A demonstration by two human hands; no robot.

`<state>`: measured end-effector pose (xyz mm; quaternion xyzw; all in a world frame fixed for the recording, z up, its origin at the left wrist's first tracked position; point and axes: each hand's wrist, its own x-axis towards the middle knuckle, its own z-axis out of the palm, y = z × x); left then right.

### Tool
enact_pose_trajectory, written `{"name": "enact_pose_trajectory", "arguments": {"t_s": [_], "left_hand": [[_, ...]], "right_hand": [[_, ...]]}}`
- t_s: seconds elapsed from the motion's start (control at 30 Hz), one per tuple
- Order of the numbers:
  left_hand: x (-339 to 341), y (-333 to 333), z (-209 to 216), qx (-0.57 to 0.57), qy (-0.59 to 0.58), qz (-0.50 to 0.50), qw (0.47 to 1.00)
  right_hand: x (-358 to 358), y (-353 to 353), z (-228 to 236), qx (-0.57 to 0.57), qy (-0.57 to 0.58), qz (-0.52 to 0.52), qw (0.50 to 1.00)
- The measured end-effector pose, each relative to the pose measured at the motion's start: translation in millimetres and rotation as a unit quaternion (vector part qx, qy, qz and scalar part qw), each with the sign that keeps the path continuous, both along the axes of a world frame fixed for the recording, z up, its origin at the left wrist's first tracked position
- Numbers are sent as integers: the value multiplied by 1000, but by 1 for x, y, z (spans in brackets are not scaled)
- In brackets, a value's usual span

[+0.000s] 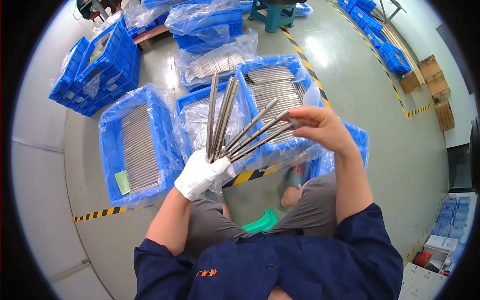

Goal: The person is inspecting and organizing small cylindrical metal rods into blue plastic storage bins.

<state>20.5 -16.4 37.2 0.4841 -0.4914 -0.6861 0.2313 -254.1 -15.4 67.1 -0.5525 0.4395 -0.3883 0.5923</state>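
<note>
- The left hand (pixel 202 172), in a white glove, is closed round the lower ends of the rods (pixel 225 120), which fan out over the boxes; roughly seven, though overlap hides the exact count.
- The right hand (pixel 325 127) bends thumb and fingers at the tips of the three right-leaning rods; whether it pinches one, I cannot tell.
- Past the hands, five blue boxes (pixel 159 132) crowd together with little room between their edges; three show more rods (pixel 140 150) in rows.
- Open floor (pixel 395 175) is widest on the right; a narrower strip borders the left wall (pixel 40 150).
- Farther off: stacked boxes (pixel 127 60) at left, one green stool (pixel 272 20), at least three cardboard boxes (pixel 435 85) at right.
</note>
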Motion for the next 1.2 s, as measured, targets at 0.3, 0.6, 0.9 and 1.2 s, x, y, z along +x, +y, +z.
{"name": "enact_pose_trajectory", "arguments": {"t_s": [0.3, 0.6, 0.9, 1.2], "left_hand": [[-6, 0, 0, -25, -59, -68, 996], [-4, 1, -6, -14, -65, -70, 995], [-7, 4, -2, -35, -77, -76, 994], [-9, 4, -3, -52, -112, -113, 986]], "right_hand": [[-13, -1, 0, 18, -69, -8, 997], [-4, 3, 7, -9, 29, -21, 999], [-10, 4, 6, 0, 4, -67, 998], [-7, -6, -4, 54, -70, -31, 996]]}}
